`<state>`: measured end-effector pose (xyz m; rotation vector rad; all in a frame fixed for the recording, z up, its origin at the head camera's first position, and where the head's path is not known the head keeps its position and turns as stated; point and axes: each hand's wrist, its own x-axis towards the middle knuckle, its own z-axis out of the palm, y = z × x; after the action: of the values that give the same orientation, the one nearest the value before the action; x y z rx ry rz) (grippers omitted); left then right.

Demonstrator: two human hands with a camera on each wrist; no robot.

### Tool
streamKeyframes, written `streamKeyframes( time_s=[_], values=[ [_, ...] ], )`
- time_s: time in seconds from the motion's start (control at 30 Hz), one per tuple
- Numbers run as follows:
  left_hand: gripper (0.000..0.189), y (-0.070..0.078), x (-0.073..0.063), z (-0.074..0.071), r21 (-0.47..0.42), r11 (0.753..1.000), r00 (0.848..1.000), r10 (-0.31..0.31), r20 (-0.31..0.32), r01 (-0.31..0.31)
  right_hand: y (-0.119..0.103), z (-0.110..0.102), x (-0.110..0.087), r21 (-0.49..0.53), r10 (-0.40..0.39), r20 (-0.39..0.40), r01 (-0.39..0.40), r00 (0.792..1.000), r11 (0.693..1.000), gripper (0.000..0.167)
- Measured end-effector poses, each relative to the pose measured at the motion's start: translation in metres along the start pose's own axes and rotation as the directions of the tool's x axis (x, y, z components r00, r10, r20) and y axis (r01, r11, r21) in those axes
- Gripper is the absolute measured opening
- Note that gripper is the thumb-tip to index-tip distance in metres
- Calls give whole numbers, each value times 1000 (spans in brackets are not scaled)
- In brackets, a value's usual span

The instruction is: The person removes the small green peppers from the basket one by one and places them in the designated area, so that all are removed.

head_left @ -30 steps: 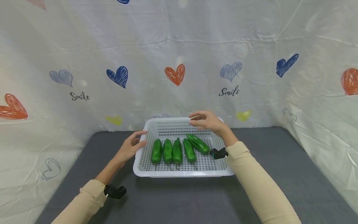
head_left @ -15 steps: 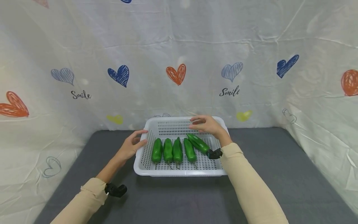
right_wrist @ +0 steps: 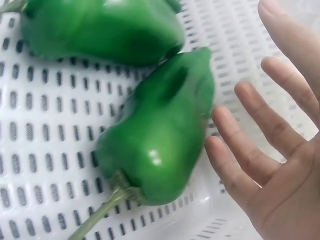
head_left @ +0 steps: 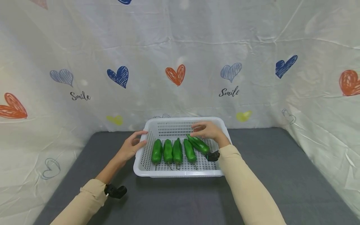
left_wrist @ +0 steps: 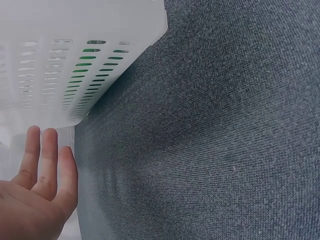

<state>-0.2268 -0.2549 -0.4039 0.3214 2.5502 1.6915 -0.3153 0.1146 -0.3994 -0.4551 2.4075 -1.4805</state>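
Observation:
Several long green peppers (head_left: 177,152) lie in a white slotted plastic basket (head_left: 180,174). Most form a row on its left side; the rightmost pepper (head_left: 199,144) slants, its tip toward the back. My left hand (head_left: 130,147) rests at the basket's left rim, and in the left wrist view its relaxed fingers (left_wrist: 47,165) reach up to the outer wall. Inside the basket, my right hand (head_left: 208,131) hovers over the slanted pepper's far end. The right wrist view has the spread fingers (right_wrist: 245,155) right beside that pepper, its stem pointing to the lower left.
The basket stands on a dark grey cloth-covered table (head_left: 180,200), toward its back edge. Behind and around hangs a pale sheet (head_left: 180,37) printed with hearts and "Smile". Each wrist carries a small black camera (head_left: 116,191).
My right hand has come down and slightly toward me, from above the basket's back rim to the slanted pepper. The left hand, basket and peppers stay put.

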Motion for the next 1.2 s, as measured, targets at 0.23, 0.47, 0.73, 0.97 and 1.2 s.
streamKeyframes(
  time_s=[0.23,0.47,0.73,0.97,1.2],
  values=[
    [52,-17,7,-1,5,1000,1000,1,-8,-1,6,5,3,-66,25,6,-24,1000,998,57],
    [54,-17,6,-1,6,1000,1000,13,-10,-13,9,7,4,-160,25,40,-18,999,987,60],
    [53,-17,5,-1,-2,1000,1000,24,1,-24,13,12,4,-223,54,42,-43,998,974,53],
    [54,-17,5,-2,-5,1000,1000,19,3,-19,14,10,6,-171,55,16,-52,998,984,50],
    [53,-17,5,-2,6,1000,1000,9,-3,-9,8,10,5,-85,40,11,-39,999,996,49]
  ],
)
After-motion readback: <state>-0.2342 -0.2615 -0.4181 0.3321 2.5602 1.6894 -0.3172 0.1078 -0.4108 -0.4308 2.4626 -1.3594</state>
